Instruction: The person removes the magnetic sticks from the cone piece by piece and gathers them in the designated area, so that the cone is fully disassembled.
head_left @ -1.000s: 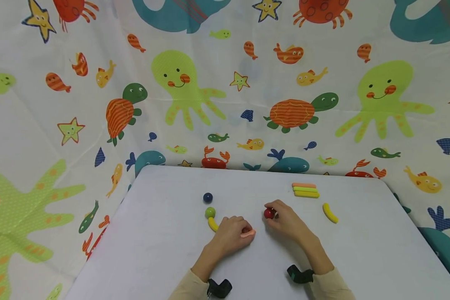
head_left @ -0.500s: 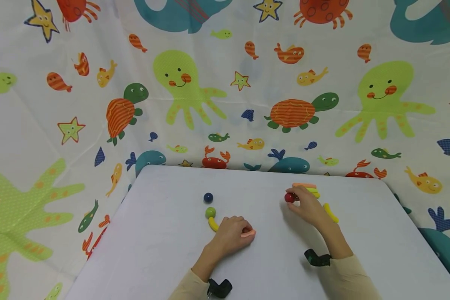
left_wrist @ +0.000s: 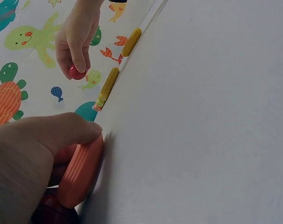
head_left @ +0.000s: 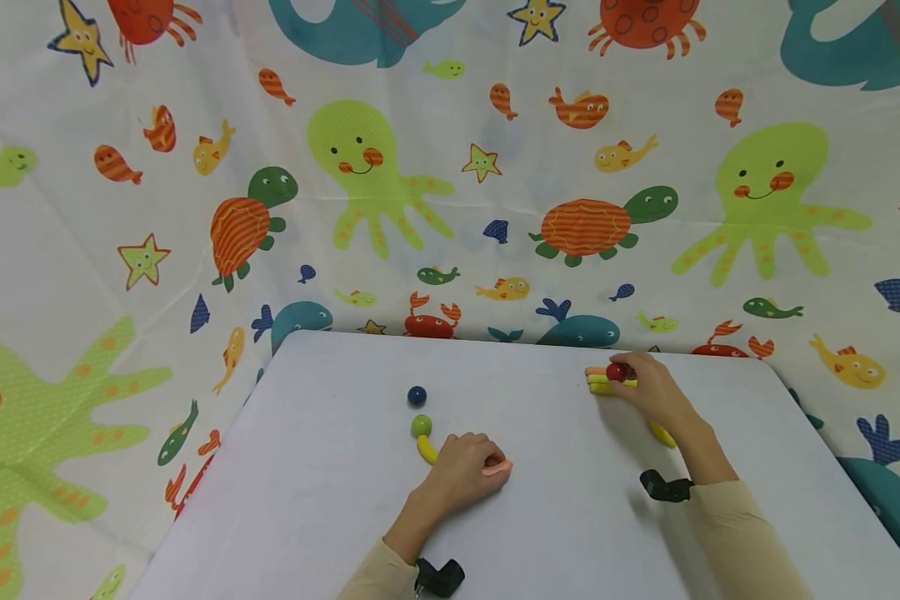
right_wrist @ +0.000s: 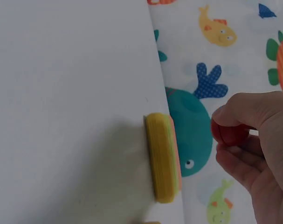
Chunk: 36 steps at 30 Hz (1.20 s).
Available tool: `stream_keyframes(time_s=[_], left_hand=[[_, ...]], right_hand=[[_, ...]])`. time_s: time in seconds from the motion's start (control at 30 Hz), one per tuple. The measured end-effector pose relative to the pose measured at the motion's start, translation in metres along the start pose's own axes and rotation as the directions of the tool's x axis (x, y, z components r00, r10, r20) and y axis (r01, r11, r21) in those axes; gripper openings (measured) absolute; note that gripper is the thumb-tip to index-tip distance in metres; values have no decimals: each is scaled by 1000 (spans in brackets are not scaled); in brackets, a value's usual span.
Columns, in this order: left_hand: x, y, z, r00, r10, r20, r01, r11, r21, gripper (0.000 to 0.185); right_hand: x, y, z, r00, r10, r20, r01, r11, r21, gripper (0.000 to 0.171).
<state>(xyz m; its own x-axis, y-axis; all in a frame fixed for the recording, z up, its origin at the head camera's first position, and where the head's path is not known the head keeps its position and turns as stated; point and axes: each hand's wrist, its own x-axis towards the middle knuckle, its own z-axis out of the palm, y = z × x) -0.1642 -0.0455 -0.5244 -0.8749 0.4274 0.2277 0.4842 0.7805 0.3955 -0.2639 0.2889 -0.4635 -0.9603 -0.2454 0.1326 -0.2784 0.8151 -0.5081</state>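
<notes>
The right hand (head_left: 648, 392) pinches a red ball (head_left: 615, 372) and has carried it from mid-bench to just above the stacked sticks (head_left: 603, 385) at the far edge — the left hand (head_left: 465, 471) has stayed put, fingers curled on an orange stick (head_left: 497, 468). White bench (head_left: 330, 467), sea-creature cloth (head_left: 450, 167) behind.

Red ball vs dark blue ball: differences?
The red ball is pinched in the right hand, held over the stacked sticks; the dark blue ball lies untouched on the table. Red is at far right, blue left of centre, beside the green ball. Both are small, round and glossy.
</notes>
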Motion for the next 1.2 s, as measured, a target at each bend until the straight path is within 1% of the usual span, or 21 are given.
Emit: stream_keyframes(time_s=[0.23, 0.5, 0.6, 0.83, 1.03, 1.2], left_hand=[[0, -1, 0, 1000, 5, 3, -5, 1000, -7, 19], [0, -2, 0, 1000, 3, 5, -3, 1000, -13, 19], [1, -3, 0, 1000, 5, 7, -5, 1000, -15, 19], [1, -4, 0, 1000, 8, 9, -8, 1000, -24, 19], [2, -6, -1, 1000, 11, 10, -11, 1000, -16, 19], [2, -6, -2, 1000, 9, 7, -9, 1000, -14, 19]], right_hand=[[8, 23, -11, 997, 76, 26, -75, 997, -31, 47], [11, 43, -14, 984, 172, 45, -171, 984, -41, 50], [11, 49, -14, 973, 225, 51, -224, 974, -28, 52], [9, 64, -14, 937, 344, 63, -345, 939, 2, 57], [9, 71, -12, 916, 395, 71, -395, 919, -7, 56], [13, 72, -11, 906, 415, 82, -415, 910, -15, 56]])
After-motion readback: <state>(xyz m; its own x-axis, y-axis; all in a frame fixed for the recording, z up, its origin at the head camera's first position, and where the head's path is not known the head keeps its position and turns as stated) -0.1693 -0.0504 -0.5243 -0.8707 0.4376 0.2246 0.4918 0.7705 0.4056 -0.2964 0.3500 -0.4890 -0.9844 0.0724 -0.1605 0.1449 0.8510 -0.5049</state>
